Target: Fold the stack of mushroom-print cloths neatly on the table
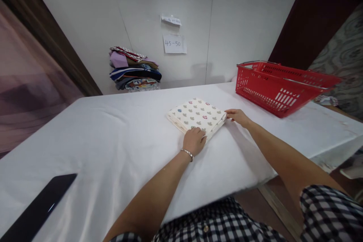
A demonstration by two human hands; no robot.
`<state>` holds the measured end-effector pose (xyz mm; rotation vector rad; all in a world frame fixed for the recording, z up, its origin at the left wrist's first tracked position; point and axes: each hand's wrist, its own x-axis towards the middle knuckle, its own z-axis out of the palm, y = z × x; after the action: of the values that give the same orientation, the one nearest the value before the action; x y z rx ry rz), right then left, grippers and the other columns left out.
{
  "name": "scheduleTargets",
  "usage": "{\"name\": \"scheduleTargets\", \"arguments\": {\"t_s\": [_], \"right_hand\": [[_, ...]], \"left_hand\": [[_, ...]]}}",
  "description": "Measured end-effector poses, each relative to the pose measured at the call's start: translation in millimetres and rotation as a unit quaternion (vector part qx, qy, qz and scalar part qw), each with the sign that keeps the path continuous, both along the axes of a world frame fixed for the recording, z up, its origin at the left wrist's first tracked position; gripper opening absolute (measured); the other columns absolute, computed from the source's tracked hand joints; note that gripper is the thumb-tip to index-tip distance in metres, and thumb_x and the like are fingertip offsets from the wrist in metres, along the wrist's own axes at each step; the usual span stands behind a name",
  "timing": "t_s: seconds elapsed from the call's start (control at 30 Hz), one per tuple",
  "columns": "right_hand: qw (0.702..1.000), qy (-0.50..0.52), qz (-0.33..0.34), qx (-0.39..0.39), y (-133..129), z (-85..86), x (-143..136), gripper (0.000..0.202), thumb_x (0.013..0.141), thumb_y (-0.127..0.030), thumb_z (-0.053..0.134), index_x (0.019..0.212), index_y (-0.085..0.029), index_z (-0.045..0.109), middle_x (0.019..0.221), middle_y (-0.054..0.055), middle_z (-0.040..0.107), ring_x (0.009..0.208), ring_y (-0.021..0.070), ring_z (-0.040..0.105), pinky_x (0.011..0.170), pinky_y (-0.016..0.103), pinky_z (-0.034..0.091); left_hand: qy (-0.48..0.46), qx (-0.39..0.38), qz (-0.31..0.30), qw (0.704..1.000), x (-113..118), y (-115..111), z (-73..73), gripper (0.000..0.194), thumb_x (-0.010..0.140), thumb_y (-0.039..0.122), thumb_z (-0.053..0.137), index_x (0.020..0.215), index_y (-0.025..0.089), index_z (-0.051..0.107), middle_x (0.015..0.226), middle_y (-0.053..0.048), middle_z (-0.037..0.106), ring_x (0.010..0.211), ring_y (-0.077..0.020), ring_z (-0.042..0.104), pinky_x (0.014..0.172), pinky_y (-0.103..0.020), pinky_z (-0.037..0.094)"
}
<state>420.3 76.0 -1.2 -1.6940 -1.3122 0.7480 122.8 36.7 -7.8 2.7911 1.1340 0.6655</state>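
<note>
A folded cream cloth point(198, 114) with small grey, red and blue motifs lies flat on the white-covered table, its stacked layers showing along the near edges. My left hand point(194, 140), with a bracelet at the wrist, grips the near edge, fingers curled on top. At the right corner, my right hand point(238, 116) pinches the layers between thumb and fingers. The thumb of my left hand is mostly hidden.
A red plastic basket point(263, 89) stands at the back right. Several folded garments point(134, 70) are piled against the wall at the back left. A dark flat object point(42, 204) lies at the front left of the white tablecloth point(113, 136). A paper sign point(173, 44) hangs on the wall.
</note>
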Motion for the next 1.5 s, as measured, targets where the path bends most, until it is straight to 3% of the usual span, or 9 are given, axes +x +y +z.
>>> {"name": "scheduleTargets", "arguments": {"t_s": [0.13,0.3,0.47,0.57,0.7,0.9,1.03,1.17,1.5], "right_hand": [[0.997,-0.066,-0.021,0.045,7,-18.2,4,0.020,0.067,-0.022,0.058,0.082,-0.016,0.069,0.070,0.002,0.069,0.064,0.0142,0.061,0.057,0.024,0.048],[0.991,-0.107,-0.026,0.079,5,-35.7,2,0.021,0.067,-0.023,0.054,0.081,-0.018,0.069,0.073,0.001,0.068,0.069,0.0155,0.061,0.070,0.029,0.049],[0.983,-0.152,-0.013,0.099,2,-28.0,4,0.023,0.067,-0.022,0.056,0.086,-0.019,0.070,0.087,0.004,0.069,0.083,0.0196,0.062,0.078,0.034,0.048],[0.972,-0.192,0.036,0.132,0,-19.0,1,0.031,0.069,-0.020,0.056,0.097,-0.023,0.070,0.108,0.005,0.065,0.098,0.0204,0.059,0.078,0.031,0.049],[0.944,-0.276,0.100,0.150,-1,-12.6,-6,0.034,0.070,-0.013,0.051,0.095,-0.023,0.071,0.113,0.004,0.064,0.100,0.0196,0.059,0.082,0.032,0.049],[0.920,-0.350,0.093,0.150,-1,-8.1,-9,0.025,0.074,-0.019,0.054,0.090,-0.026,0.073,0.111,0.003,0.065,0.107,0.0230,0.056,0.095,0.040,0.044],[0.913,-0.360,0.073,0.179,-4,-5.3,-9,0.024,0.080,-0.022,0.050,0.089,-0.026,0.072,0.108,0.003,0.065,0.105,0.0216,0.057,0.094,0.040,0.045],[0.913,-0.351,0.045,0.205,-11,-11.6,-8,0.026,0.082,-0.023,0.047,0.091,-0.024,0.071,0.109,0.005,0.065,0.105,0.0216,0.056,0.093,0.040,0.045],[0.895,-0.406,0.059,0.173,-22,-22.9,-10,0.028,0.084,-0.024,0.046,0.098,-0.027,0.070,0.117,0.002,0.061,0.112,0.0218,0.053,0.096,0.040,0.044]], "left_hand": [[0.017,0.012,0.000,1.000,1,-1,1.3,0.019,0.090,0.027,0.043,0.085,0.020,0.060,0.089,-0.006,0.058,0.087,-0.0193,0.050,0.073,-0.033,0.038],[0.050,0.037,-0.009,0.998,2,-4,1.7,0.018,0.089,0.023,0.043,0.084,0.018,0.060,0.088,-0.007,0.057,0.086,-0.0200,0.050,0.072,-0.034,0.037],[0.049,0.035,-0.012,0.998,3,-4,-0.3,0.016,0.088,0.023,0.045,0.083,0.018,0.059,0.088,-0.007,0.057,0.087,-0.0203,0.051,0.072,-0.035,0.037],[0.041,0.030,-0.012,0.999,3,-3,-0.8,0.016,0.088,0.023,0.045,0.083,0.018,0.059,0.088,-0.007,0.058,0.086,-0.0200,0.051,0.072,-0.034,0.036],[0.037,0.023,-0.004,0.999,1,-4,0.5,0.016,0.089,0.028,0.046,0.087,0.020,0.059,0.088,-0.006,0.058,0.085,-0.0197,0.052,0.071,-0.033,0.036],[0.020,0.011,0.003,1.000,2,-4,-0.8,0.021,0.091,0.033,0.043,0.088,0.020,0.059,0.088,-0.006,0.058,0.085,-0.0194,0.052,0.071,-0.033,0.036],[0.019,0.008,0.006,1.000,2,-2,-3.1,0.023,0.092,0.032,0.041,0.088,0.020,0.060,0.087,-0.006,0.058,0.085,-0.0188,0.052,0.071,-0.033,0.036],[0.038,0.021,0.003,0.999,3,-3,-1.2,0.025,0.093,0.030,0.039,0.089,0.019,0.060,0.087,-0.006,0.059,0.086,-0.0194,0.052,0.072,-0.033,0.036],[0.049,0.050,-0.030,0.997,6,-1,-3.5,0.024,0.092,0.020,0.039,0.080,0.018,0.060,0.083,-0.008,0.058,0.085,-0.0203,0.052,0.073,-0.035,0.036]]}}
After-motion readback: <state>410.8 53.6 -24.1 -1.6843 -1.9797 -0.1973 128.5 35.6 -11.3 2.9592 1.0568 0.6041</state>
